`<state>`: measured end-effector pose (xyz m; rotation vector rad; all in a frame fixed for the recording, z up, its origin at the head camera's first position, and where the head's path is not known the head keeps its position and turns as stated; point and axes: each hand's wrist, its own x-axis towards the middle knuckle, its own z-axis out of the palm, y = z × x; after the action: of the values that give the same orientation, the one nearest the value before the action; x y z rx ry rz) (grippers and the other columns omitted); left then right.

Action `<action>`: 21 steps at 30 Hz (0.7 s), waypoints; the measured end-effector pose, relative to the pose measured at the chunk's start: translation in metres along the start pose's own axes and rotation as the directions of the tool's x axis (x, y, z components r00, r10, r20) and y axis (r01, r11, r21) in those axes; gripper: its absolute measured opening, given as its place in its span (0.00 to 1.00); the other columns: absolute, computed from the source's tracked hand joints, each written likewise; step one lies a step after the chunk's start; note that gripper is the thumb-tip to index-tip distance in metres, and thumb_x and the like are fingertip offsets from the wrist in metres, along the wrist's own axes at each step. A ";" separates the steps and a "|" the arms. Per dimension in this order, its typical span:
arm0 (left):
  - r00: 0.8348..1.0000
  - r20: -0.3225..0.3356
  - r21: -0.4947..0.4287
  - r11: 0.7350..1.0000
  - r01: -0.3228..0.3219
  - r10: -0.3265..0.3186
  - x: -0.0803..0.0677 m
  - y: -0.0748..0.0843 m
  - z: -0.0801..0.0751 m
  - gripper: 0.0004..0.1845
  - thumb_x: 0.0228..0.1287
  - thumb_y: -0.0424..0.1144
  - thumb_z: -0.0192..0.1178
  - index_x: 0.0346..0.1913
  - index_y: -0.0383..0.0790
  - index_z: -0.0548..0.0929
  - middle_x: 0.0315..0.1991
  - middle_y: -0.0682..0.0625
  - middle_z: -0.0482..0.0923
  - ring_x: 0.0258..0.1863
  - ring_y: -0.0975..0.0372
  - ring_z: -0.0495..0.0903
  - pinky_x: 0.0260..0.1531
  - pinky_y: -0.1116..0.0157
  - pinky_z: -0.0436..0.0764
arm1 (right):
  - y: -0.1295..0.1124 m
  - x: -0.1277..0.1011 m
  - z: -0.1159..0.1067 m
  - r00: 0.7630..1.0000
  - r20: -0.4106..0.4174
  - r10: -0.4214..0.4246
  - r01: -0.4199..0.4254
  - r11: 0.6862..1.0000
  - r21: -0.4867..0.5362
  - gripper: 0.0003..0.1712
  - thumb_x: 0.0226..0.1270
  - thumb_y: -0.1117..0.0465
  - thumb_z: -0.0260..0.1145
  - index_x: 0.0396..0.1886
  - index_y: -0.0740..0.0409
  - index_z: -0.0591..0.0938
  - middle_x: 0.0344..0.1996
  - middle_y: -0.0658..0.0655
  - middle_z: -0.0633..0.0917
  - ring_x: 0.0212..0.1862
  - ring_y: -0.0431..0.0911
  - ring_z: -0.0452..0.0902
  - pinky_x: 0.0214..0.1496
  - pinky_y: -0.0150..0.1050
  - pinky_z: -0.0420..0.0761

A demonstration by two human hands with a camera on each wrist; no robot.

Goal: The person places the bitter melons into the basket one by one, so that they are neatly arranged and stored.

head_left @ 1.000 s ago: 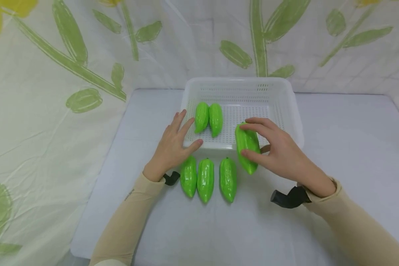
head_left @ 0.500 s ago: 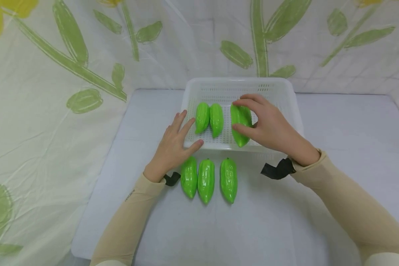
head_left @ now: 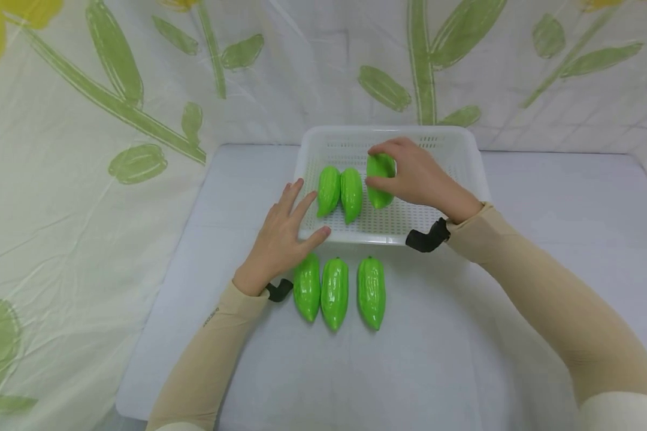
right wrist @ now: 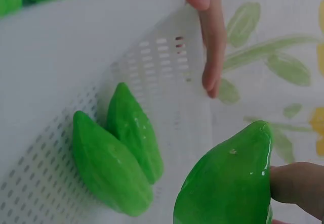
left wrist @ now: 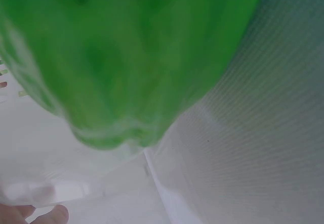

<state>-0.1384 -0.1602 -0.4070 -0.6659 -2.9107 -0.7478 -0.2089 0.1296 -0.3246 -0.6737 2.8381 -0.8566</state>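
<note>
While the right hand (head_left: 417,176) pinches a green gourd (head_left: 378,179) between thumb and fingers over the white basket (head_left: 477,179), the head view shows it hanging just beside the two gourds in the basket (head_left: 339,191), which lie side by side and touching. My read is that it's held end-on so it slots in parallel to that pair. Plenty of bare mesh to its right, so the basket's right wall isn't an issue. The left hand (head_left: 283,236) has straight fingers spread against the basket's near-left corner, thumb on the near rim, likely to stop it sliding. Three more gourds (head_left: 336,290) sit in a row on the table (head_left: 463,347), just in front of the basket.

Left wrist view is mostly one blurry gourd on the table (left wrist: 126,57) right up against the lens, a fingertip (left wrist: 50,215) at the bottom edge.

Right wrist view: the held gourd (right wrist: 228,181) with a thumb (right wrist: 298,183) pressing its side, the pair (right wrist: 114,161) resting on the mesh, and a finger (right wrist: 210,37) stretched near the perforated wall.
</note>
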 end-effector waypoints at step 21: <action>1.000 -0.001 0.005 1.000 -0.003 0.003 -0.001 0.000 -0.001 0.46 0.73 0.71 0.47 0.82 0.43 0.61 0.86 0.44 0.43 0.85 0.45 0.43 0.74 0.33 0.58 | 0.039 0.053 0.036 0.963 0.261 0.063 -0.040 0.995 -0.091 0.37 0.70 0.50 0.71 0.71 0.64 0.74 0.70 0.71 0.74 0.73 0.64 0.66 0.77 0.60 0.65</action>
<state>-0.1376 -0.1611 -0.4061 -0.6688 -2.9091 -0.7396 -0.2638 0.1172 -0.3748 -0.6653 2.6500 -0.5906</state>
